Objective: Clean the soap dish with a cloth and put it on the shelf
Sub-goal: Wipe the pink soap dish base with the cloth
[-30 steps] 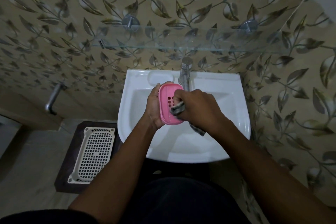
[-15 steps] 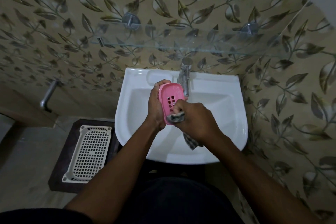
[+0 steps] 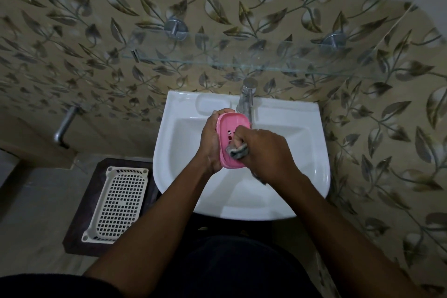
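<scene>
Wiping step in hand, my read: left hand (image 3: 211, 141) is clamped round the pink oval plastic soap dish (image 3: 229, 138), holding it tilted on edge over the white ceramic wash basin (image 3: 312, 176), inner face with drain slots turned toward the right hand. Right hand (image 3: 263, 152) is closed tight on a bunched grey striped cloth (image 3: 238, 150), pressing it against the lower half of the dish face; a tail of cloth hangs under that wrist. Dish sits above the basin's bowl, just in front of the chrome tap (image 3: 246, 94), close to the spout, cannot tell if touching. Clear glass wall shelf (image 3: 217, 63) runs above the basin behind the tap, nothing seen on it, on two round metal brackets. Next move likely needs the cloth run over rim and back, then the dish lifted up past the tap onto the shelf, so the tap is the thing to clear. Left of the basin, low down, a white plastic lattice tray (image 3: 121, 203) lies on a dark mat, and a metal wall pipe (image 3: 64, 126) sticks out above it, both well apart from the hands.
</scene>
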